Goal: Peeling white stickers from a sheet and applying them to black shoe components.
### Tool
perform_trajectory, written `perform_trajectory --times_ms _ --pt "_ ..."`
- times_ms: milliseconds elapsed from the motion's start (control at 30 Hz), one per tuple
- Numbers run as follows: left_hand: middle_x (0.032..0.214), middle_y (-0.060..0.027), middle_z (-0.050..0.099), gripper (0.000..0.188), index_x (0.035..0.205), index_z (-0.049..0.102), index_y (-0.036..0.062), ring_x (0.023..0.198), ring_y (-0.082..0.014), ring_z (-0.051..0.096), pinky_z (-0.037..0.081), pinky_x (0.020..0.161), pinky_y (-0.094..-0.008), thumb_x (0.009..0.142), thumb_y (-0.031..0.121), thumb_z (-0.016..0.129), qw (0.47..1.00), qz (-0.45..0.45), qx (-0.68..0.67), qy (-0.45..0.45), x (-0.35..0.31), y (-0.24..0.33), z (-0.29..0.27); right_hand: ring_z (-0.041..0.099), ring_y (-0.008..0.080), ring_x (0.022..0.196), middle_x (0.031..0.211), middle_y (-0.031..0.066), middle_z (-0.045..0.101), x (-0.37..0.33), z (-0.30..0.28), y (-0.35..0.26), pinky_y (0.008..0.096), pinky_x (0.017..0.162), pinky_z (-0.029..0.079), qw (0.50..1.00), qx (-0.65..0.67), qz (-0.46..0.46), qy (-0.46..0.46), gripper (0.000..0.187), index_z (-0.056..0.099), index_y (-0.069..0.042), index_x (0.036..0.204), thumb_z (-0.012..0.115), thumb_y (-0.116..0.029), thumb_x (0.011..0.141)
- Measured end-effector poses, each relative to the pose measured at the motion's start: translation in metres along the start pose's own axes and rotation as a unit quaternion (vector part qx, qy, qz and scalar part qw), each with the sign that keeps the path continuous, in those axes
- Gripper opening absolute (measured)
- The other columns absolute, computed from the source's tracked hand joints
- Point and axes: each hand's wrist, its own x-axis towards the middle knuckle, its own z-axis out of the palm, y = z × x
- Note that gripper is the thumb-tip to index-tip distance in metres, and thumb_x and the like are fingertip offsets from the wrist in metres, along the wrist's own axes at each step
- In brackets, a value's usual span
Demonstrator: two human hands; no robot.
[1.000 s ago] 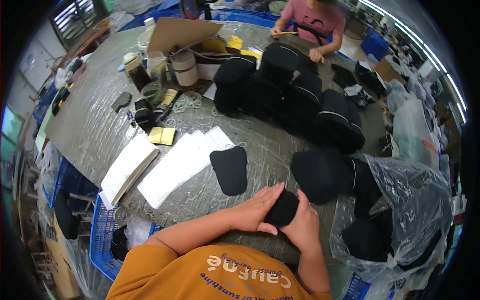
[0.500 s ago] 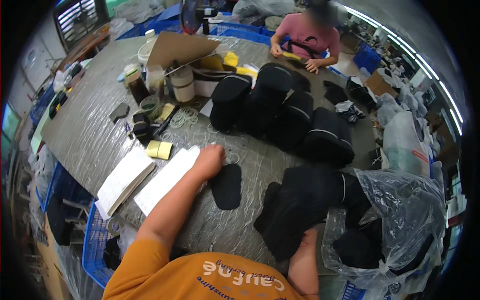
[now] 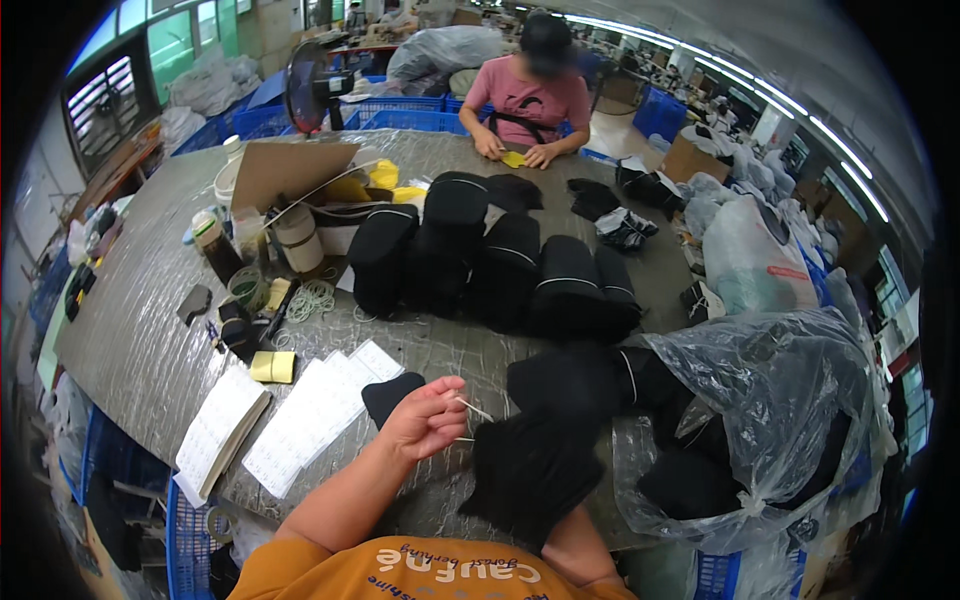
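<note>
My left hand (image 3: 425,418) is closed, pinching a thin white rubber band (image 3: 474,408) between its fingertips. The band stretches toward a stack of black fabric pieces (image 3: 532,468) just to the right. My right forearm runs beneath that stack, and the hand itself is hidden by the cloth, which it appears to hold up. Partly covered by my left hand, a single rounded black fabric piece (image 3: 388,396) lies on the table. More black fabric (image 3: 565,385) spreads out directly beyond the stack.
Several banded black bundles (image 3: 505,265) stand across the table's middle. Paper sheets (image 3: 305,430), a notebook (image 3: 215,430), a yellow pad (image 3: 272,367) and loose rubber bands (image 3: 310,300) lie left. A clear plastic bag (image 3: 780,370) with black fabric sits right. A co-worker (image 3: 530,100) handles yellow material opposite.
My left hand has come back from the tabletop toward the black stack, now with a rubber band in its fingers. The view has shifted, showing more of the room beyond.
</note>
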Motion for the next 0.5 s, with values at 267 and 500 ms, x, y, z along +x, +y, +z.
perform_trajectory --times_ms 267,500 --pt "0.064 0.0035 0.036 0.029 0.102 0.058 0.0008 0.052 -0.0064 0.031 0.028 0.046 -0.0225 0.096 0.030 0.058 0.970 -0.139 0.055 -0.192 -0.014 0.006 -0.063 0.059 0.0279 0.114 0.123 0.0112 0.060 -0.014 0.033 -0.065 0.0388 0.098 0.046 0.959 -0.265 -0.103 0.010 0.083 0.050 -0.003 0.128 0.087 -0.022 0.057" --pt "0.090 -0.0076 0.056 0.086 0.152 0.023 0.0088 0.072 -0.0213 0.057 0.047 0.067 -0.0326 0.083 0.021 0.073 0.628 -0.018 0.686 -0.366 -0.033 0.013 0.089 0.056 0.0382 0.114 0.121 0.0219 0.059 0.019 0.075 -0.025 0.0425 0.095 0.047 0.595 -0.801 0.036 0.049 0.089 0.048 -0.002 0.130 0.086 -0.035 0.057"
